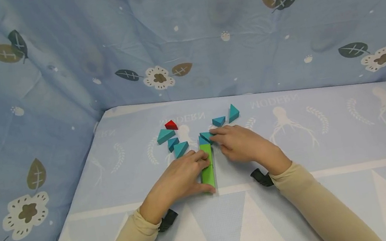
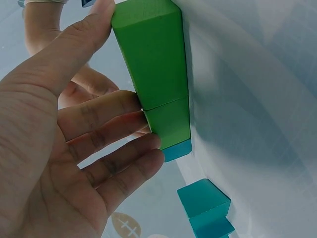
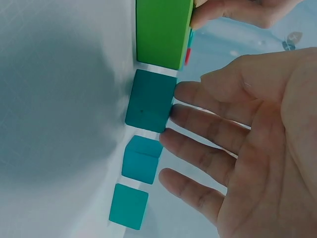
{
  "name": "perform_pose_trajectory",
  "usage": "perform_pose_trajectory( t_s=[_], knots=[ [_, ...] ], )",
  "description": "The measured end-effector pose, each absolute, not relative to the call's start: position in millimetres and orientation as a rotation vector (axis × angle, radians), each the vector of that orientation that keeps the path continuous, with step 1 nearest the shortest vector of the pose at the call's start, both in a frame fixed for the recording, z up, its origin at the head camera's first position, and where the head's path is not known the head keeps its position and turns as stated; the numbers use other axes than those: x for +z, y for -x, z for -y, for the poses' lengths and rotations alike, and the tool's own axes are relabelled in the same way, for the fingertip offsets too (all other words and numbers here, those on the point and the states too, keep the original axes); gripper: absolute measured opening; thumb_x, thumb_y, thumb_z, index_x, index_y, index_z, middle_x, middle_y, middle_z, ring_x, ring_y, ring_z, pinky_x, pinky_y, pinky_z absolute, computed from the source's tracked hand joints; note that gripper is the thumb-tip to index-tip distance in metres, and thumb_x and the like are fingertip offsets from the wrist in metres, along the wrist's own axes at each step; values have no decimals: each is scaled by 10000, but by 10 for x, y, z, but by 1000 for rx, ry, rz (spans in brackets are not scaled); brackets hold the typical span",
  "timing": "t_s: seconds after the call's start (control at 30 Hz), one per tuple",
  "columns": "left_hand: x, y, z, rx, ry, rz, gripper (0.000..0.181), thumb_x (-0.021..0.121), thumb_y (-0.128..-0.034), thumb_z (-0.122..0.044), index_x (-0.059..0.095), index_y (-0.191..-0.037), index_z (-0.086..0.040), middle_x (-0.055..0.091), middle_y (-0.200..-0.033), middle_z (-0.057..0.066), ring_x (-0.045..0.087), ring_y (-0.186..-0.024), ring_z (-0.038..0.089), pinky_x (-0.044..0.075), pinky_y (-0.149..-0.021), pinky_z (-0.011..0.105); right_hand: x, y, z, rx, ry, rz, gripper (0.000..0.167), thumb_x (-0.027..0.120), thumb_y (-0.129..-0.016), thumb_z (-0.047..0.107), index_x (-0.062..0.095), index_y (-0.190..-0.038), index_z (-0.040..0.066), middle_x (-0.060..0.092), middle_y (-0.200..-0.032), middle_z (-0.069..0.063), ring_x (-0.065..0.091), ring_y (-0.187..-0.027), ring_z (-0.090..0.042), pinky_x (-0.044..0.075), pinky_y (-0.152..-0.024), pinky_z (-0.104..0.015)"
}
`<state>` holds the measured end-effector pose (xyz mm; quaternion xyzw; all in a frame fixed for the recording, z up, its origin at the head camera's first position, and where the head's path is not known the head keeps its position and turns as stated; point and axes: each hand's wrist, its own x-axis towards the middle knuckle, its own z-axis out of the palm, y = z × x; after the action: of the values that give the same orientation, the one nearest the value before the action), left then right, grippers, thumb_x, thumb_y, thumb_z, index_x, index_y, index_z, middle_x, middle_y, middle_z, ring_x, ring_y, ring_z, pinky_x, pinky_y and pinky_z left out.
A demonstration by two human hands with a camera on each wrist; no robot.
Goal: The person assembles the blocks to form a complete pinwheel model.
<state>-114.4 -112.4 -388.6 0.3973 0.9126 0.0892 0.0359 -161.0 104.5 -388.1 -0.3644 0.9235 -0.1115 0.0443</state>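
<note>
Two green blocks [image 1: 207, 173] lie end to end in a row pointing away from me. My left hand [image 1: 183, 177] rests along their left side, thumb at the near end and relaxed fingertips touching near the seam, as the left wrist view shows. At the row's far end sits a blue triangular block [image 1: 202, 140], and a teal triangular block [image 1: 206, 136] adjoins it on the right. My right hand [image 1: 238, 143] touches that teal block [image 3: 151, 100] with nearly straight fingertips, its palm facing the row in the right wrist view.
Left of the row lie several teal triangular blocks [image 1: 181, 149] and a red triangular block [image 1: 171, 125]. Beyond my right hand are a blue triangular block [image 1: 219, 121] and a teal one [image 1: 233, 113]. A patterned blue cloth [image 1: 201, 30] hangs behind the table [image 1: 334, 148].
</note>
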Motion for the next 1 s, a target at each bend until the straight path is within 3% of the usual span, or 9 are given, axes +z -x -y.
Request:
perform_pose_trajectory(
  t_s=[1.0],
  knots=[
    [-3897, 1151, 1122, 267, -1225, -2806, 710, 816, -704, -555, 708, -1185, -43, 625, -1222, 31, 583, -1098, 199, 528, -921, 311, -3898, 1617, -1020, -347, 1102, -2802, 375, 518, -984, 110, 590, -1346, 48, 503, -1470, -75, 463, -1359, -305, 422, -1076, -485]
  ],
)
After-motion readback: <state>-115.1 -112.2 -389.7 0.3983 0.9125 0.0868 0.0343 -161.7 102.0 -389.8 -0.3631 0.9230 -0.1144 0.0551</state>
